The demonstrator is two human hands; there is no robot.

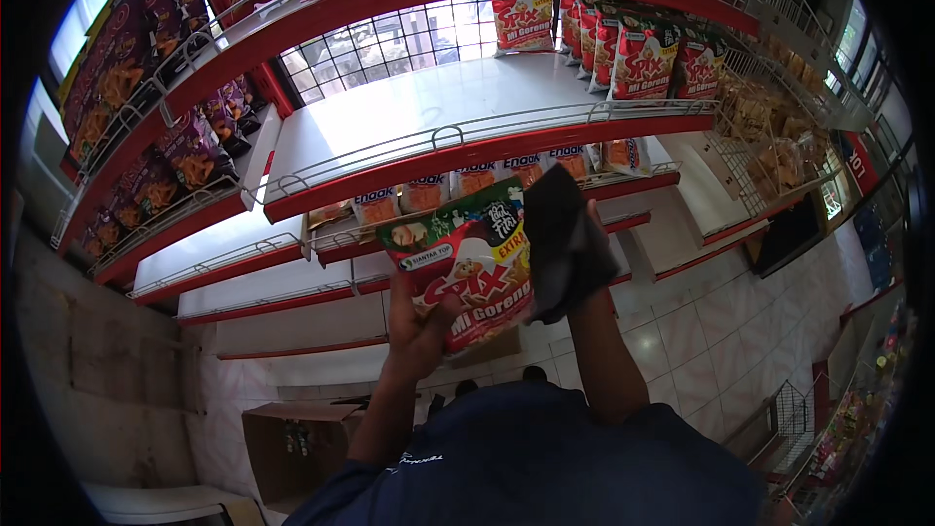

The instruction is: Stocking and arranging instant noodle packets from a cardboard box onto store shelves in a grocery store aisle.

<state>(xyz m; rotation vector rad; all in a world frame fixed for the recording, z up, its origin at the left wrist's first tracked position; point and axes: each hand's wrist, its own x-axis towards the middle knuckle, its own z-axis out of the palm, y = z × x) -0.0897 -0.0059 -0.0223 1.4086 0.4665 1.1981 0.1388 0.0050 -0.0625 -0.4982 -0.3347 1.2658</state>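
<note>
My left hand [424, 329] grips the lower left side of a red and green Spix Mi Goreng snack bag [475, 270], its printed front facing up at me. A dark cloth [566, 248] is bunched in my right hand [595, 234], mostly hidden behind it, at the bag's right edge. Whether the cloth touches the bag I cannot tell. Beyond my hands stretches a white shelf [409, 117] with a red front edge and a wire rail. More Spix bags [643, 62] stand upright in rows at its right end, and a single Spix bag [523, 23] stands farther back.
Purple snack bags [193, 146] fill shelves at the left. Below the white shelf lie Enaak packets [475, 177]. Wire baskets of packaged snacks [781, 153] hang at the right. An open cardboard box [292, 453] sits on the tiled floor [701, 336] at lower left.
</note>
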